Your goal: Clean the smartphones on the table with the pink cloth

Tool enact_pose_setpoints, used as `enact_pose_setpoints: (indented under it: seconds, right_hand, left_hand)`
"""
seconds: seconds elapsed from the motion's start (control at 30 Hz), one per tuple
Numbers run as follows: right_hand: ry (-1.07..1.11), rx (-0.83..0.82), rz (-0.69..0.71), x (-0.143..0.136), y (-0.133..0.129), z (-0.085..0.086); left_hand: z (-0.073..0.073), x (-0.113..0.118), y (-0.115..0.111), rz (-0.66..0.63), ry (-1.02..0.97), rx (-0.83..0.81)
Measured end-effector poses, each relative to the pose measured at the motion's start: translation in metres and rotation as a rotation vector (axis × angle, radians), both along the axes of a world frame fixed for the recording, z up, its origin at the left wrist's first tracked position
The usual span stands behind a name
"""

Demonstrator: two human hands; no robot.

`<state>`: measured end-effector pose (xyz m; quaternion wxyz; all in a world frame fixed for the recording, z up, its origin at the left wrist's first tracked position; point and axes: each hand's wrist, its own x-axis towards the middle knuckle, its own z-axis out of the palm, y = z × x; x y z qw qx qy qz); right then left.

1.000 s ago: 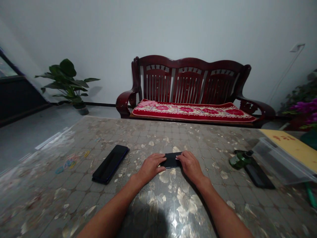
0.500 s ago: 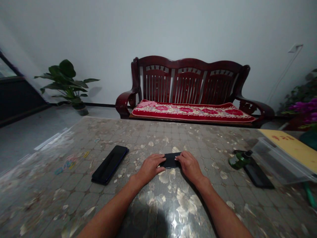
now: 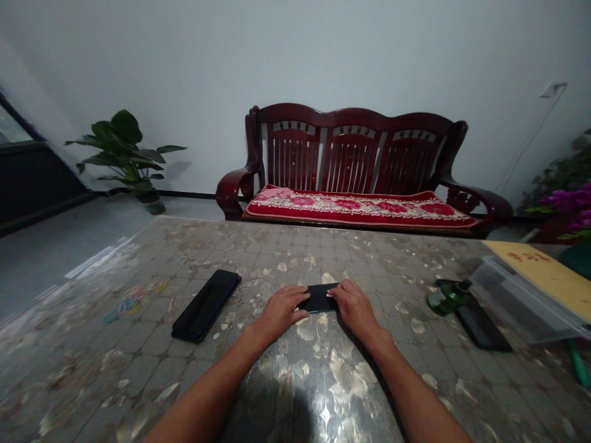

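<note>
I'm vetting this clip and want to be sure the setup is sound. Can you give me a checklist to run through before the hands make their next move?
1. Left hand at the left end of the slab: ok.
2. Right hand at the slab's right end: ok.
3. White bit by the right fingers identifiable: cannot tell, too small.
4. Phone clear of the left arm: ok, it lies to the left.
5. Bottle clear of the right hand: ok, there is a gap.
6. Coloured bands gathered together: not ok, they lie scattered.
</note>
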<state>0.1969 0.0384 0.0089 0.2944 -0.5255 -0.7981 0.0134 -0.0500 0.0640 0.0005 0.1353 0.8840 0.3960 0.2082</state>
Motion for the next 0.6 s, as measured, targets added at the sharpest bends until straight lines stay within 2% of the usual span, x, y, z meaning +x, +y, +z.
enact_pose_setpoints:
  seconds: [0.13,0.2,0.37,0.43,0.6]
  right_hand:
    - [-0.036,0.038,-0.13,0.011,0.006,-0.003]
    - [-0.043,0.044,-0.143,0.013,0.007,-0.004]
    - [-0.006,0.0,0.015,0.001,0.0,-0.002]
    - [0.0,-0.006,0.033,0.0,-0.001,-0.001]
    - [-0.042,0.037,-0.151,0.014,0.006,-0.002]
  left_hand:
    - [-0.001,0.0,0.0,0.003,-0.003,-0.006]
    - [-0.002,0.0,0.0,0.007,-0.003,-0.006]
    - [-0.005,0.0,0.001,0.008,-0.011,0.007]
    - [-0.006,0.0,0.001,0.004,-0.014,0.018]
    - [-0.004,-0.001,0.001,-0.01,-0.015,0.02]
